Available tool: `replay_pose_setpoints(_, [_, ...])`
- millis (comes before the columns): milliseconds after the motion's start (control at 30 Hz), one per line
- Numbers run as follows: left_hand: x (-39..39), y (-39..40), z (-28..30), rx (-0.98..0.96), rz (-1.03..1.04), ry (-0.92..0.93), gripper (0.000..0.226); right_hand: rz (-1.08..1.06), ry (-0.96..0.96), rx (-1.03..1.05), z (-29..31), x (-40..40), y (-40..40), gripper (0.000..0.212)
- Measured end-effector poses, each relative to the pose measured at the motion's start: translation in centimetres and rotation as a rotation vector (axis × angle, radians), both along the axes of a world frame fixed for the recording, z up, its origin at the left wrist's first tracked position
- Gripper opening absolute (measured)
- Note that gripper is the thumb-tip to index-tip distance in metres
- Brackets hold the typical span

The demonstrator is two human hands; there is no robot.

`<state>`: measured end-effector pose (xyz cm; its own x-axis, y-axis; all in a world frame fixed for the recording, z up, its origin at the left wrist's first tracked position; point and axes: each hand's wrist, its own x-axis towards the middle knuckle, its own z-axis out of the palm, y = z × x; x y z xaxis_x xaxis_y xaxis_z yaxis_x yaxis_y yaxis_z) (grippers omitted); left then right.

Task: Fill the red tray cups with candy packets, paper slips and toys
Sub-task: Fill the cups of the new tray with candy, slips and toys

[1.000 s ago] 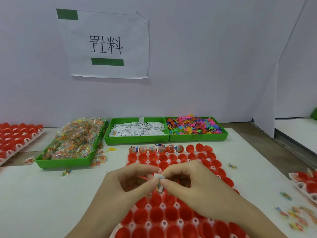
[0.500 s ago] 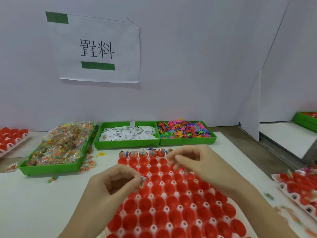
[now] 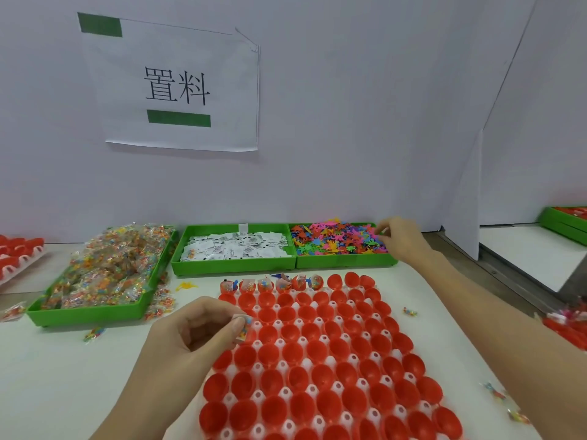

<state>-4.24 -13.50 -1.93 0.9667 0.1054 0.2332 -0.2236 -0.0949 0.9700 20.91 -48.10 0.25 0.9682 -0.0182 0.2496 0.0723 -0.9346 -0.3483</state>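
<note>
L hand [image 3: 203,331] is low & near the body, fingers curled, thumb & forefinger pinching a small packet [image 3: 244,325]. R arm is stretched far fwd, R hand [image 3: 401,237] palm-down w/ fingertips bent. Can't tell if R fingers grip anything.

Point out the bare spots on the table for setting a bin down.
Bare table lies left of the red tray, in front of the candy bin. Crowded: the strip right of the tray, strewn with loose packets, and the bin row behind.
</note>
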Motion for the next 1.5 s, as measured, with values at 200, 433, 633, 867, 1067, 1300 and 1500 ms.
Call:
replay_pose_setpoints(200, [0.0, 0.3, 0.0, 0.012, -0.021, -0.003, 0.012, 0.110, 0.032, -0.141, -0.7, 0.9, 0.3, 0.026])
replay_pose_setpoints(433, [-0.2, 0.2, 0.2, 0.012, -0.024, 0.013, 0.015, 0.050, -0.057, -0.139, -1.2, 0.6, 0.7, 0.019])
replay_pose_setpoints(633, [-0.4, 0.3, 0.3, -0.011, -0.015, 0.052, 0.011, 0.039, -0.073, 0.584, 0.1, -2.4, 2.1, 0.015])
replay_pose_setpoints(867, [-1.3, -1.2, 1.1, -0.121, -0.046, 0.070, 0.021, 0.573, 0.186, 0.830, 1.6, -14.1, 6.9, 0.018])
replay_pose_setpoints(1067, [-2.2, -2.6, 0.8, -0.125, -0.048, 0.105, 0.020, 0.719, 0.174, 0.624, 1.9, -20.3, 10.4, 0.016])
replay_pose_setpoints(1300, [-2.5, -3.0, 0.5, -0.039, -0.008, 0.026, 0.014, 0.724, 0.192, 0.663, 1.5, -22.6, 11.6, 0.017])
replay_pose_setpoints(1500, [-2.6, -3.2, 0.2, -0.006, 0.063, -0.069, 0.018, 0.717, 0.265, 0.718, 1.2, -23.2, 11.5, 0.019])
